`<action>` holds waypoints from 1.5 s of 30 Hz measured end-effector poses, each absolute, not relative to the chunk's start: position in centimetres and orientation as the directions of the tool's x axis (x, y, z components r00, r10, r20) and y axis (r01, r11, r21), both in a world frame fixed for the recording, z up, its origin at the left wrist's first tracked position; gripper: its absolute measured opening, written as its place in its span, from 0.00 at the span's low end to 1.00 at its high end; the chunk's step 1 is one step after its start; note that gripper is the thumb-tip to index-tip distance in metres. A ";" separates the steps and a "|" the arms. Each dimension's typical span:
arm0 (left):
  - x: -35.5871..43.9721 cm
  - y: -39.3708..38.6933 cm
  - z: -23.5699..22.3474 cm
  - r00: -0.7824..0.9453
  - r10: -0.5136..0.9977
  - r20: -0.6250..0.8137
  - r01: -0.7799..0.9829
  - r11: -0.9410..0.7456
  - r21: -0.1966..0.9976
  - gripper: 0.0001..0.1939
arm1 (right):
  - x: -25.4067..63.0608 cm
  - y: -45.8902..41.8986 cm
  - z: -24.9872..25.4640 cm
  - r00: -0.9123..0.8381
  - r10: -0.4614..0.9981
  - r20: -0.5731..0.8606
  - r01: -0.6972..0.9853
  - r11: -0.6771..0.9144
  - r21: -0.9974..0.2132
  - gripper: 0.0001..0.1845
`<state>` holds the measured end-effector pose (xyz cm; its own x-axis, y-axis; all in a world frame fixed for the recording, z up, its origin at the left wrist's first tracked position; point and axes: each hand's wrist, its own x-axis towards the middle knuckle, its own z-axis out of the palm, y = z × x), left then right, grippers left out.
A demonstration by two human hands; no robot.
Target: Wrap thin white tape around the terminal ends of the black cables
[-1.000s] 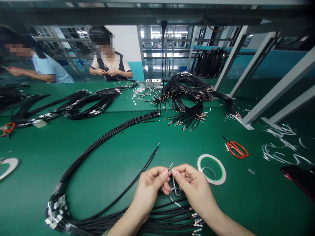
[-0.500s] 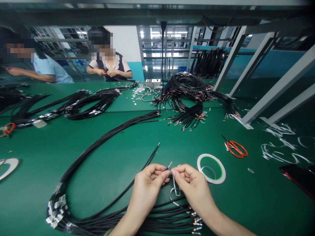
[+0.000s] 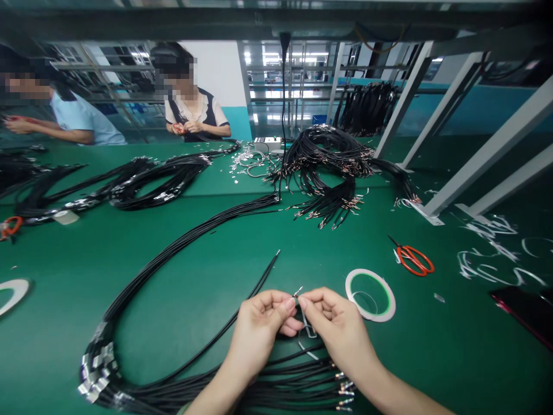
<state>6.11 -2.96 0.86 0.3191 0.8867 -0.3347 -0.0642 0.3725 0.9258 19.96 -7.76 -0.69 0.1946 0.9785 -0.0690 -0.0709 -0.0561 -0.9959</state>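
Observation:
My left hand [image 3: 258,328] and my right hand [image 3: 336,325] meet fingertip to fingertip near the front of the green table [image 3: 173,276]. Both pinch a thin black wire end with a small metal terminal [image 3: 297,293] that sticks up between the thumbs. A strip of white tape [image 3: 307,331] hangs below the fingers. A bundle of black wires [image 3: 181,386] with taped sections curves under my wrists, its terminal ends [image 3: 343,392] by my right forearm. A single black wire [image 3: 259,279] lies just beyond my left hand.
A white tape roll [image 3: 370,294] lies right of my hands, red scissors [image 3: 410,259] farther right, white tape scraps [image 3: 492,268] and a dark phone [image 3: 525,314] at the right. Piles of black wires [image 3: 332,167] cover the far table. Two people [image 3: 192,112] work opposite.
My fingers have shifted slightly on the wire end, and the view has drifted a little. The person opposite has moved a bit to the right.

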 end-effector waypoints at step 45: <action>5.6 -2.8 0.9 0.538 0.690 -0.484 -0.246 0.678 0.693 0.13 | 20.1 -6.9 -1.0 0.104 0.989 -0.103 -0.222 -0.077 -0.972 0.12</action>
